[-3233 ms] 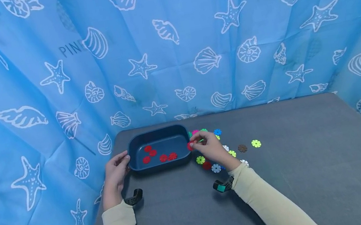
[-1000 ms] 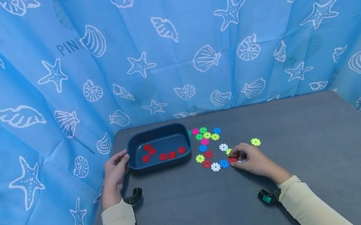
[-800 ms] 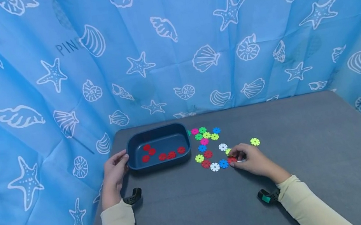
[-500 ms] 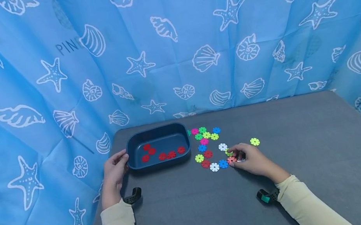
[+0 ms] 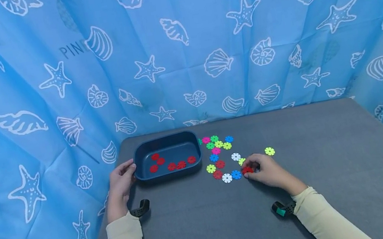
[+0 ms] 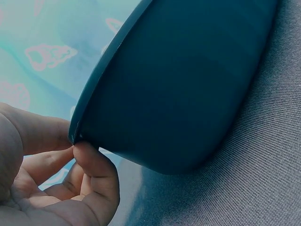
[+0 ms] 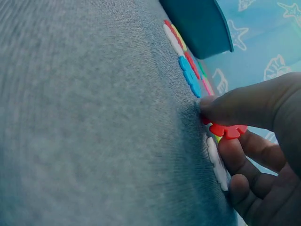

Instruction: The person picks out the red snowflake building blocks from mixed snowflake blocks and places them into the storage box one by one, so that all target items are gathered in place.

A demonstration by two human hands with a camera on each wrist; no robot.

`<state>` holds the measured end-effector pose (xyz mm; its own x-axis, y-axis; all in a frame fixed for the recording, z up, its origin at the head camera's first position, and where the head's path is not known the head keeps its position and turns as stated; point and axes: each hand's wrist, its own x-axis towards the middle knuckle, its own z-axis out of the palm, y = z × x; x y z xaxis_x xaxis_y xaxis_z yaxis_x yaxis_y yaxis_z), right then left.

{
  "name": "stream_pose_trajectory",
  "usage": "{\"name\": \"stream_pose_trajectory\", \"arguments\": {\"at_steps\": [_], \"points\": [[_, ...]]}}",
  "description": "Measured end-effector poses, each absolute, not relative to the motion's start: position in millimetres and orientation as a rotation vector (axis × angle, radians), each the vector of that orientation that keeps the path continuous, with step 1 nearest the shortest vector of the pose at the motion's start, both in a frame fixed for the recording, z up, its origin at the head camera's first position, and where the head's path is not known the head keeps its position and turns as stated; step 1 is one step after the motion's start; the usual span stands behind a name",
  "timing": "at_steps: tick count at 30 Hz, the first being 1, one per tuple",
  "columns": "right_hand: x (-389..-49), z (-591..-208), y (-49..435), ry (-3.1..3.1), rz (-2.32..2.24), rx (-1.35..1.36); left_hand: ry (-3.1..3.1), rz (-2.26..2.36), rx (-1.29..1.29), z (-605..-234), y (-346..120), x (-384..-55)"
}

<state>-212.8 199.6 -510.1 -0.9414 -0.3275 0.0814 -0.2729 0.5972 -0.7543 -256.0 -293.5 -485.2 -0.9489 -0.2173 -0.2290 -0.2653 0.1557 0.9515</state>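
My left hand pinches the left rim of a dark blue tray; in the left wrist view, thumb and finger meet at the tray's rim. Several red notched discs lie inside it. My right hand pinches another red notched disc between thumb and finger. The right wrist view shows this red disc tilted off the cloth, with a white disc lying below the fingers. A blue disc lies just left of the right hand.
Several loose notched discs in green, pink, yellow, blue, white and red lie right of the tray, among them a pink disc. A yellow disc lies apart, farther right. The grey cloth-covered table meets a blue shell-print curtain behind.
My right hand has moved from the tray's right rim to the discs, and one more red disc lies in the tray. Another red disc has just been lifted and tilted. My left hand stays put.
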Motion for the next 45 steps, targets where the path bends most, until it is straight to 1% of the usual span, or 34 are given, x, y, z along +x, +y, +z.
{"name": "stream_pose_trajectory", "arguments": {"at_steps": [7,16,28,35,42,45], "points": [[-216,-507,198,2.726,-1.325,-0.546,2.356,1.95,-0.504,-483,-293,-256],[-226,-493,181,2.667,-1.486,-0.577,2.361,1.945,-0.509,-485,-297,-255],[-248,-486,136,2.532,-1.811,-0.422,2.371,1.951,-0.505,-487,-296,-253],[-258,-476,109,2.443,-1.859,-0.405,2.363,1.96,-0.504,-485,-294,-255],[-269,-472,89,2.353,-1.919,-0.282,2.361,1.962,-0.505,-483,-292,-254],[-270,-471,85,2.332,-1.933,-0.271,2.359,1.961,-0.503,-483,-291,-254]]}}
